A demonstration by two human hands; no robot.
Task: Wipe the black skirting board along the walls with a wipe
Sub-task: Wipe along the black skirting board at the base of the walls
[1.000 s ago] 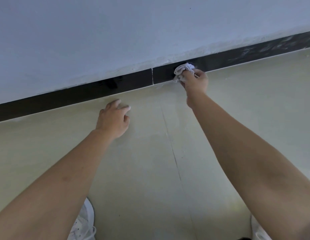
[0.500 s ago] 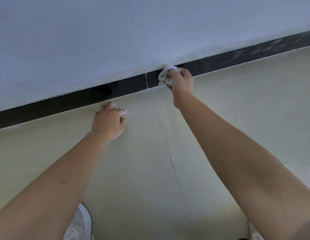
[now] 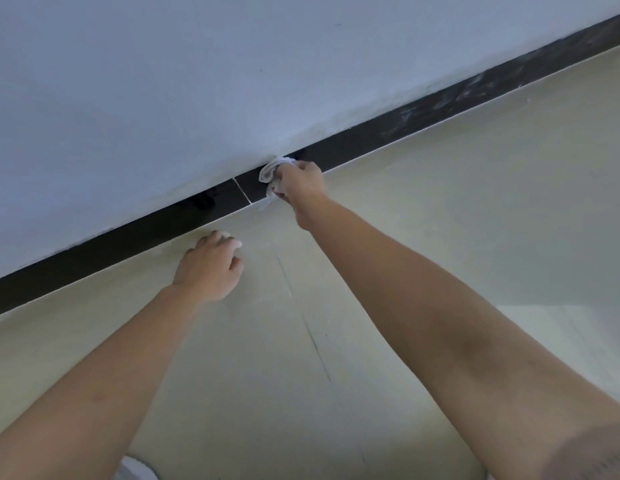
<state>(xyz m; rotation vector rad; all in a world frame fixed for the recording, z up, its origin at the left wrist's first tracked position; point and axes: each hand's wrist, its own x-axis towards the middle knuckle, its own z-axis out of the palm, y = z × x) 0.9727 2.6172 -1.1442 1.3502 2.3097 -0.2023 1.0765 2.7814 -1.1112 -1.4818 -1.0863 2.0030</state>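
The black skirting board (image 3: pixel 370 140) runs diagonally across the view between the pale wall and the floor. My right hand (image 3: pixel 301 185) grips a crumpled white wipe (image 3: pixel 272 169) and presses it against the board, just right of a thin white joint (image 3: pixel 242 190) between two board pieces. My left hand (image 3: pixel 209 268) rests on the floor a little in front of the board, fingers bent with the tips down, holding nothing. Left of the joint the board looks glossy; far to the right it shows grey dusty smears (image 3: pixel 474 91).
A pale blue-white wall (image 3: pixel 232 81) rises above the board. The cream floor (image 3: pixel 440 237) has a thin dark seam (image 3: pixel 312 337) running toward me. A white shoe tip (image 3: pixel 139 467) shows at the bottom edge.
My right hand has slid the wipe leftward along the board toward the joint. The view has tilted and shifted; my left hand stays planted on the floor.
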